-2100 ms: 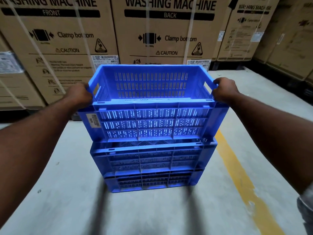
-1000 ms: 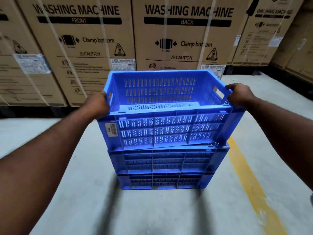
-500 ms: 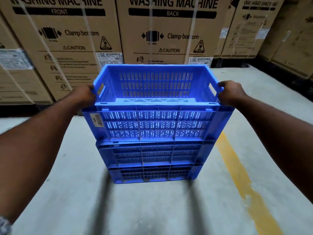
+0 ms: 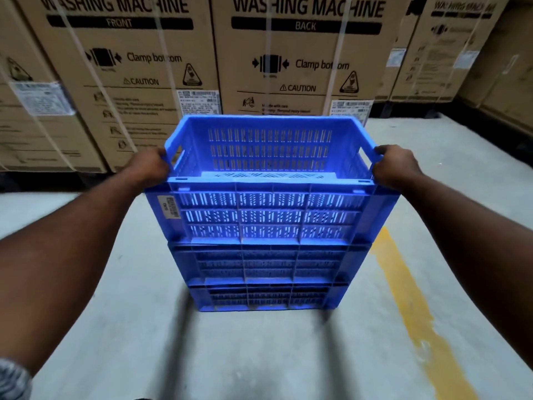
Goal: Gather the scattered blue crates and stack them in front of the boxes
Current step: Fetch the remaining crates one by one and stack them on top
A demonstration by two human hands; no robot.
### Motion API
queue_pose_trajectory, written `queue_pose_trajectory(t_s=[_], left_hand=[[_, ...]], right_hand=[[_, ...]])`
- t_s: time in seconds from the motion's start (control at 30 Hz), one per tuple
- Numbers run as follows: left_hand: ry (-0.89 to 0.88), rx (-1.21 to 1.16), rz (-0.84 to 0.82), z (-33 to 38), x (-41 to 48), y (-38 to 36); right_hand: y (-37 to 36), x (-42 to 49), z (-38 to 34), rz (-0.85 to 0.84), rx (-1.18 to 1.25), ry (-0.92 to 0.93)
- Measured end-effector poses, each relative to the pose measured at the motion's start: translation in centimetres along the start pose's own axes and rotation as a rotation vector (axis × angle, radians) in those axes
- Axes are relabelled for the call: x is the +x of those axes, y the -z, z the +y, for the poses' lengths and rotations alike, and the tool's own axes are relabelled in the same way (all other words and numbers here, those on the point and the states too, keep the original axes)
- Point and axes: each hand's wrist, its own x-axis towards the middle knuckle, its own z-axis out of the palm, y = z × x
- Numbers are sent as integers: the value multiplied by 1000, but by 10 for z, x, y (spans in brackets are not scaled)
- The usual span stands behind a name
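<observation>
Centre of the frame, on a concrete floor [image 4: 115, 342]: three slatted plastic crates in one stack. Gripping the top blue crate [image 4: 271, 210] at both short ends, bare arms reaching in from the lower corners. Left hand [image 4: 150, 168] at centre left, fingers curled round the rim at the handle slot. Right hand [image 4: 395, 167] at centre right, clamped likewise over the opposite handle edge. Fingertips hidden behind the plastic on both sides.

Top crate level and open, its perforated base showing inside, its lower edge meeting the rim of the second crate [image 4: 268, 264]. Beneath that, the bottom crate [image 4: 268, 298], flat on the floor. Stuck near the upper left corner of the top crate's near wall, a small barcode label [image 4: 170, 207].

Just behind the stack, across the upper half of the frame, tall washing-machine cartons [image 4: 302, 67] printed "FRONT" and "BACK", "Clamp bottom" and "CAUTION", bound with pale strapping bands [image 4: 268, 43]. More cartons at upper right, blurred.

Running from right of the stack toward the lower right corner, a worn yellow line [image 4: 412, 313] painted on the floor. At the lower left edge, a scrap of grey sleeve [image 4: 13, 381].
</observation>
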Motion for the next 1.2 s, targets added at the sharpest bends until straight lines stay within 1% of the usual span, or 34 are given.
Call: queue_pose_trajectory(t_s=[0.13, 0.2, 0.23, 0.3, 0.37, 0.4, 0.57, 0.67, 0.73, 0.83, 1.03, 1.2], left_hand=[[28, 18, 25, -2, 3, 2], [-29, 89, 91, 1, -2, 1], [-80, 121, 137, 3, -9, -2], [-184, 183, 195, 5, -28, -14], [-213, 240, 174, 9, -50, -25], [-213, 252, 159, 10, -57, -27], [-289, 214, 102, 8, -61, -25], [-390, 195, 80, -3, -62, -26], [-436, 196, 105, -10, -63, -27], [-456, 201, 155, -13, -62, -33], [-408, 176, 162, -14, -39, -34], [-439, 144, 189, -19, -37, -32]], right_hand=[[-3, -14, 0, -15, -84, 51], [-7, -18, 5, -2, -42, 33], [-9, -20, 7, 33, -5, 27], [-11, -22, 8, 160, 49, 66], [-12, -20, 8, 284, 43, 168], [-12, -19, 10, 317, 36, 218], [-12, -21, 9, 319, 36, 315], [-25, -47, 12, 346, -128, 458], [-39, -69, 20, 374, -251, 516], [-49, -80, 31, 415, -342, 517], [-51, -84, 24, 403, -292, 529], [-49, -88, 28, 375, -384, 580]])
